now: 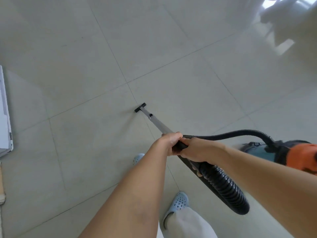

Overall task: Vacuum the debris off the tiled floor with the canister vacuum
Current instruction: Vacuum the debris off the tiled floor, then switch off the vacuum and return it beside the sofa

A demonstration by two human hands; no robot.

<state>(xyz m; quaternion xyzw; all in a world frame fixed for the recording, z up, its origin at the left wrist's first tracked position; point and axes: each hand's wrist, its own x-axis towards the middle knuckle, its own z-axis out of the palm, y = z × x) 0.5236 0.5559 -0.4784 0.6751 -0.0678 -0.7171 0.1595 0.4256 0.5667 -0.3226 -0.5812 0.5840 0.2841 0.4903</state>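
A silver wand (155,121) runs from my hands down to a small black floor nozzle (140,107) resting on the pale tiled floor (85,66), beside a grout line. My left hand (169,142) grips the wand's upper end. Just behind it, my right hand (197,150) grips the black handle where the ribbed black hose (223,184) begins. The hose loops back to the teal and orange canister (291,155) on the floor at the right. No debris shows clearly near the nozzle.
A white and grey object (5,117) lies along the left edge, with a tan strip (2,182) below it. My feet wear light blue perforated clogs (180,202). Bright window reflections (274,4) glare at the top right.
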